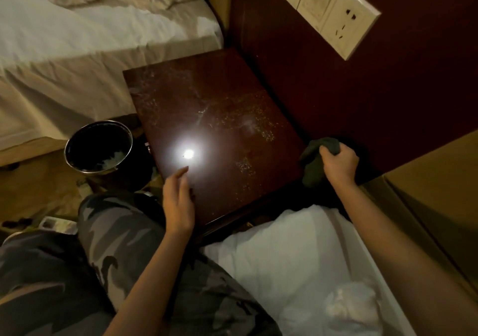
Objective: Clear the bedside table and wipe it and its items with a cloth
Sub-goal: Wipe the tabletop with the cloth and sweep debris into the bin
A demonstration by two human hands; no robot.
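Note:
The dark red-brown bedside table (207,98) fills the middle of the head view, its glossy top bare, with damp streaks, speckles and a bright light reflection. My right hand (338,162) grips a bunched dark green cloth (316,160) at the table's right edge, near the front corner. My left hand (178,204) hovers with relaxed fingers over the table's front left edge, holding nothing.
A round metal bin (77,165) with crumpled white paper inside stands on the floor left of the table. Beds with white sheets lie at the upper left (90,38) and lower right (297,258). A switch and socket panel (333,12) is on the dark wall behind. My camouflage trousers (103,258) fill the lower left.

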